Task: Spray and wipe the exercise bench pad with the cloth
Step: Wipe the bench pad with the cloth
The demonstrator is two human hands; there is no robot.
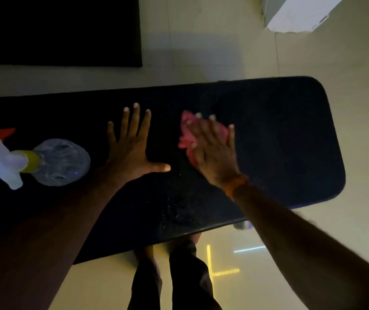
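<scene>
The dark bench pad runs across the view from left to right. My left hand lies flat on it with fingers spread, palm down. My right hand presses a pink cloth onto the pad with straight fingers; the hand is blurred. Most of the cloth is hidden under that hand. A clear spray bottle with a yellow collar and white trigger head stands on the pad at the left, apart from both hands. Wet droplets glisten on the pad near its front edge.
A black mat lies on the pale floor beyond the bench. A white box-like object sits at the top right. My legs and feet stand at the pad's near edge. Pale floor surrounds the bench's right end.
</scene>
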